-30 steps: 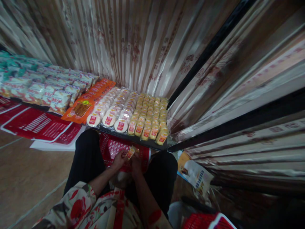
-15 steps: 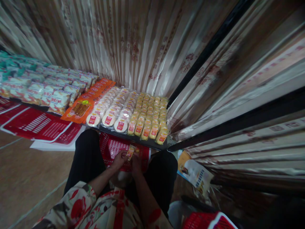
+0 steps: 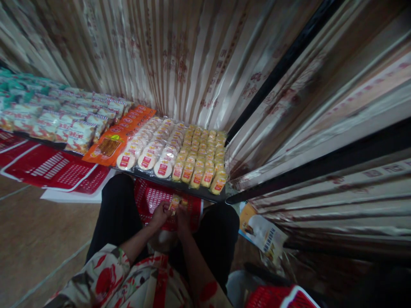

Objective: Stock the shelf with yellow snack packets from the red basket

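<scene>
Between my knees, my left hand (image 3: pixel 161 212) and my right hand (image 3: pixel 183 215) are closed on a small wrapped yellow snack packet (image 3: pixel 174 205), one at either side of it. The packet has a clear wrapper with a red and yellow label. Below it lies a red plastic basket (image 3: pixel 150 197), partly hidden by my hands. On the dark shelf (image 3: pixel 180 185) just beyond stand rows of similar wrapped yellow snack packets (image 3: pixel 199 167). Left of those are rows of round white wrapped crackers (image 3: pixel 156 152). My right fingertips are hard to make out.
An orange snack bag (image 3: pixel 118 134) lies left of the crackers, then white snack bags (image 3: pixel 75 124) and green bags (image 3: pixel 22 85). Red baskets (image 3: pixel 54 164) sit under the shelf. Pleated curtains (image 3: pixel 180 55) with a dark pole (image 3: pixel 272 72) rise behind. A printed bag (image 3: pixel 263 233) lies right of my knee.
The packet has turned and shifted slightly between my fingers. Both hands stay at nearly the same place, and the shelf goods have not moved.
</scene>
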Demonstrator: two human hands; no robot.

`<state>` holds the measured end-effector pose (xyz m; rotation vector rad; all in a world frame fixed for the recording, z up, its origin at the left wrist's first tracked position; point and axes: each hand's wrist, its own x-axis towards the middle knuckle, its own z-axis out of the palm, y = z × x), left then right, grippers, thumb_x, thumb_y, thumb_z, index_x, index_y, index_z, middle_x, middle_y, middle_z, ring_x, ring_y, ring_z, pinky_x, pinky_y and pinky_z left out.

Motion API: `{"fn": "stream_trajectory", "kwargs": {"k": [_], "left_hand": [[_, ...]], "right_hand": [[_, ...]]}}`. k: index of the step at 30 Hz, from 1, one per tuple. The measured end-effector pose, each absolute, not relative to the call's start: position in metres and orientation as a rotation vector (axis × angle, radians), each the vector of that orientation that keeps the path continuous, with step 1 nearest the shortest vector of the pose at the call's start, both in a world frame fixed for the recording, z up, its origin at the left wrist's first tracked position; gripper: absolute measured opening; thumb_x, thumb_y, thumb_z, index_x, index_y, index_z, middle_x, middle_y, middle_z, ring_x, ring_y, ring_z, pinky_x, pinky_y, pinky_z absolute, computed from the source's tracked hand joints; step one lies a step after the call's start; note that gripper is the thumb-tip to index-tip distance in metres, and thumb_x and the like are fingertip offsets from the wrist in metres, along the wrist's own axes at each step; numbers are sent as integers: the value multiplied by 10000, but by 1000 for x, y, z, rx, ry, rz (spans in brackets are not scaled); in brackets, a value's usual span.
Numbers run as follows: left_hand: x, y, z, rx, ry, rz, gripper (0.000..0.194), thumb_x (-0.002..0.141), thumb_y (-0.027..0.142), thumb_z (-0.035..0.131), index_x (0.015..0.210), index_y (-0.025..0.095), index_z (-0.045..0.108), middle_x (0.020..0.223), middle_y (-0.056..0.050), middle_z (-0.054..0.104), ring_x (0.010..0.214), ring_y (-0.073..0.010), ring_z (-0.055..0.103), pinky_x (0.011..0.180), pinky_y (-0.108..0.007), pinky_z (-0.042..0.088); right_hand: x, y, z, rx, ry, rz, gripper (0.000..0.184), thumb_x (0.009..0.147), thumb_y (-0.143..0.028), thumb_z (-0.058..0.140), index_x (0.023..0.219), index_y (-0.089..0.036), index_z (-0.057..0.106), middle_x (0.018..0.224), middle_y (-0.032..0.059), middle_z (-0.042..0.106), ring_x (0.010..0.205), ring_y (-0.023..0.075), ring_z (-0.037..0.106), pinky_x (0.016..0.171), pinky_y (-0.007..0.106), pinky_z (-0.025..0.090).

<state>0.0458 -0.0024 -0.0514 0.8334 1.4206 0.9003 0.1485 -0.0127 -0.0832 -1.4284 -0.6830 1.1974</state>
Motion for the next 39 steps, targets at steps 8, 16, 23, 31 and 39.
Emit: {"fn": "stream_trajectory", "kwargs": {"k": [8, 16, 23, 31, 39], "left_hand": [[48, -3, -49, 951, 1406, 834, 310, 586, 144, 651, 882, 187, 569, 725, 21, 604, 679, -138, 572, 667, -245, 453], [49, -7, -36, 1024, 1309, 785, 311, 603, 107, 596, 899, 200, 619, 841, -8, 647, 751, -152, 580, 720, -260, 462], [47, -7, -48, 1240, 1435, 747, 358, 648, 110, 555, 994, 168, 626, 999, -60, 598, 909, -180, 567, 799, -292, 465], [51, -15, -27, 1387, 1416, 720, 288, 716, 165, 555, 1003, 160, 574, 938, -42, 603, 810, -144, 593, 726, -267, 495], [60, -25, 10, 1703, 1353, 886, 259, 775, 194, 521, 1029, 216, 565, 993, -43, 605, 943, -177, 579, 845, -328, 487]], "right_hand": [[152, -14, -70, -1439, -690, 1277, 214, 575, -342, 651, 736, -201, 655, 716, 34, 711, 667, 207, 665, 624, 312, 534], [159, -24, -65, -1461, -609, 1304, 308, 549, -277, 616, 845, -192, 635, 859, 44, 717, 814, 222, 668, 756, 358, 520], [164, -26, -66, -1511, -622, 1276, 333, 513, -262, 646, 836, -187, 612, 829, 46, 718, 788, 231, 668, 722, 360, 527], [171, -37, -63, -1511, -851, 1156, 346, 620, -267, 557, 951, -172, 588, 958, 78, 704, 875, 214, 665, 825, 368, 509], [175, -56, -25, -1712, -1010, 728, 394, 748, -353, 505, 1073, -144, 581, 1080, 136, 655, 1002, 234, 620, 901, 403, 470]]}}
